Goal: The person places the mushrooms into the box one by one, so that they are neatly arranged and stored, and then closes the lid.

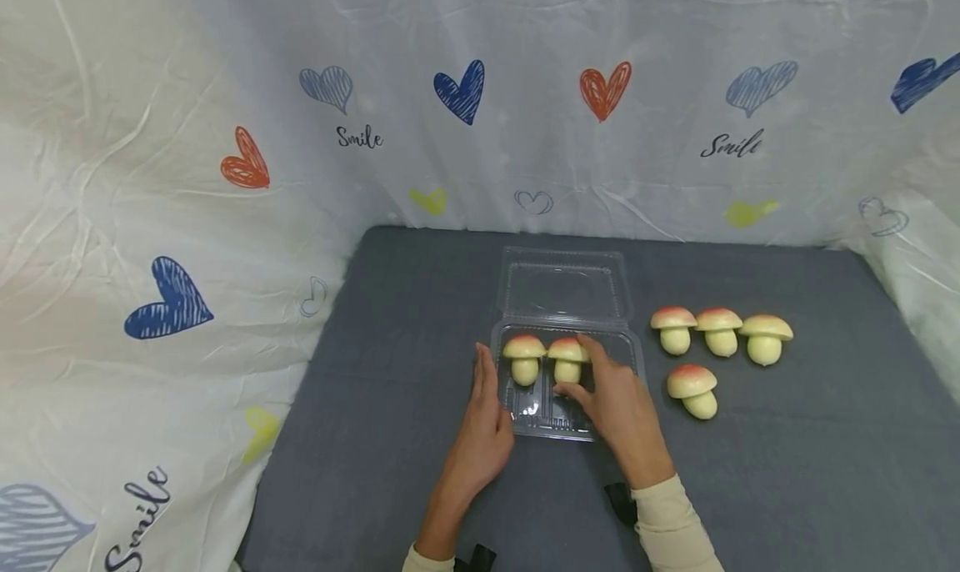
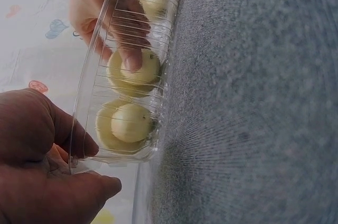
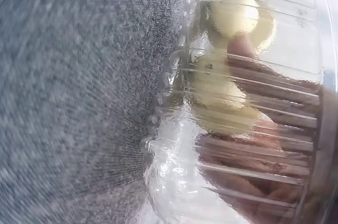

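A clear plastic clamshell box [image 1: 542,426] lies on the dark cloth with its lid [image 1: 566,287] folded back away from me. Inside, a toy mushroom [image 1: 524,370] with a reddish-yellow cap stands at the far left. Beside it, cap against cap, is a second mushroom [image 1: 567,372], which my right hand [image 1: 622,409] grips between thumb and fingers. My left hand [image 1: 482,439] is at the box's left side; in the left wrist view its thumb and finger pinch the rim. Through the ribbed wall, the right wrist view shows a fingertip against a pale stem [image 3: 233,15].
Right of the box, three mushrooms [image 1: 720,332] stand in a row, with another mushroom [image 1: 693,393] tilted nearer to me. The dark grey cloth [image 1: 405,322] covers the table. A white sheet [image 1: 525,22] printed with hearts hangs behind and along the left.
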`<state>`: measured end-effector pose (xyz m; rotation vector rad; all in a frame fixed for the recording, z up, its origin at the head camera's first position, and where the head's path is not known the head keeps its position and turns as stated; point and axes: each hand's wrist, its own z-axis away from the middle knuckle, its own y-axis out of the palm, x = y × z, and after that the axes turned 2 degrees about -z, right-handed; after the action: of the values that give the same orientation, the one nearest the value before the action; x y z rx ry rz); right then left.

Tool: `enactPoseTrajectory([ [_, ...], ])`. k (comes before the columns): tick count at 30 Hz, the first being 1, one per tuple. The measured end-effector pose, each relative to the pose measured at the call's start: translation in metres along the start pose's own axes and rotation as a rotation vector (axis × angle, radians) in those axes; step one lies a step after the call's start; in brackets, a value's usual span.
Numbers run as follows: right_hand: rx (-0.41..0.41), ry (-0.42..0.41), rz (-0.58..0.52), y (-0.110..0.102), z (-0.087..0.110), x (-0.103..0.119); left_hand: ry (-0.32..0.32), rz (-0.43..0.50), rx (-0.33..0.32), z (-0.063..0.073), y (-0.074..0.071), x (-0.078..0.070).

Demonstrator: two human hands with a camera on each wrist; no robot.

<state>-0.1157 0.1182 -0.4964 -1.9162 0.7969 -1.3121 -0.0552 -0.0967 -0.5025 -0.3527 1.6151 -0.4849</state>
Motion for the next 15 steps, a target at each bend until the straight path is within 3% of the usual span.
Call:
enactPoseTrajectory([
  [9, 0.004, -0.009, -0.026, -0.002, 0.001, 0.001, 0.015, -0.011, -0.015, 0.001, 0.000, 0.001],
  [15, 0.013, 0.037, -0.066, -0.020, 0.003, -0.002, 0.007, 0.005, -0.003, 0.001, -0.001, 0.000],
])
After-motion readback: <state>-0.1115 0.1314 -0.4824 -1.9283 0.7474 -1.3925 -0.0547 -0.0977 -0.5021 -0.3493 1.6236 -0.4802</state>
